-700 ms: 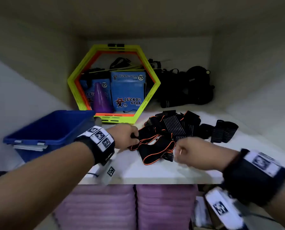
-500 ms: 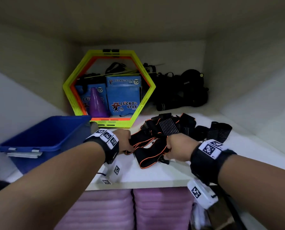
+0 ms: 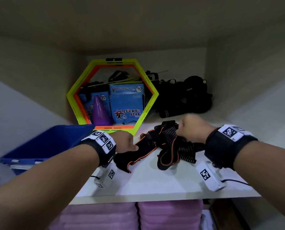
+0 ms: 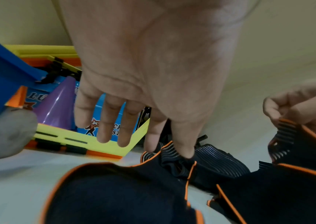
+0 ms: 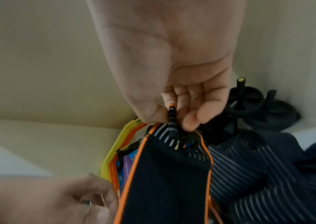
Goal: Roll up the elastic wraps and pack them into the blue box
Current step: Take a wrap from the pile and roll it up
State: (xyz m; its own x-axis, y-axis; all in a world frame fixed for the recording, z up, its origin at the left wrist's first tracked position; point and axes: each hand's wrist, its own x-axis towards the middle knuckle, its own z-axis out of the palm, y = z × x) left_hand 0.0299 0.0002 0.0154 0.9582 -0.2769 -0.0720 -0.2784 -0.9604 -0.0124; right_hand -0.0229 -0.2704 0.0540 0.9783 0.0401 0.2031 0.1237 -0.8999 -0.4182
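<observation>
Right hand (image 3: 192, 126) is pinching the striped end of a black, orange-edged elastic wrap (image 3: 145, 149) lying lengthwise toward frame centre-left, where left hand (image 3: 126, 141), fingers straight, is touching it nearest the blue plastic box (image 3: 43, 146).

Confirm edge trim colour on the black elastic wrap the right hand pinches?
Orange trim on the black elastic wrap; clearest in the right wrist view.

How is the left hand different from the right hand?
The left hand has straight, spread fingers, while the right hand curls its fingers. The right hand pinches the end of a black elastic wrap; the left hand's fingertips only touch the wraps. The right hand is farther back on the shelf. Both wear black wristbands.
</observation>
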